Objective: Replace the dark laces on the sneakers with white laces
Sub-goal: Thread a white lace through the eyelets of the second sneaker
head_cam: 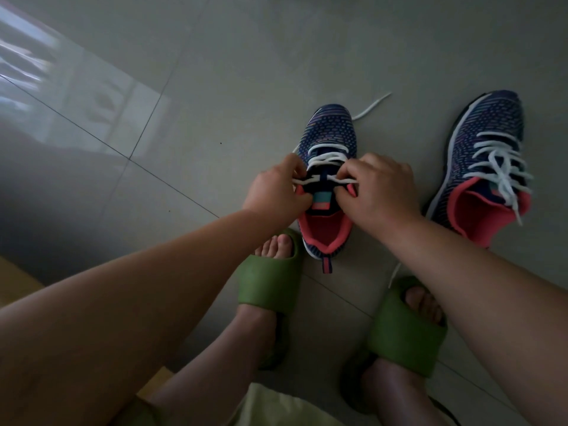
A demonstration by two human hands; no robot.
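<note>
A navy knit sneaker point(328, 130) with a pink lining stands on the floor in front of me, partly threaded with a white lace point(325, 156). My left hand point(278, 187) pinches the lace at the shoe's left eyelets. At the right eyelets my right hand point(379, 189) pinches the other part of the lace. A loose lace end point(373, 106) trails past the toe. The second sneaker point(482, 155) lies to the right, laced in white with its ends loose. No dark lace is in view.
My feet in green slippers point(270, 281) point(405, 330) stand just behind the sneakers on a grey tiled floor point(215, 87). A wooden edge point(18, 281) shows at the lower left.
</note>
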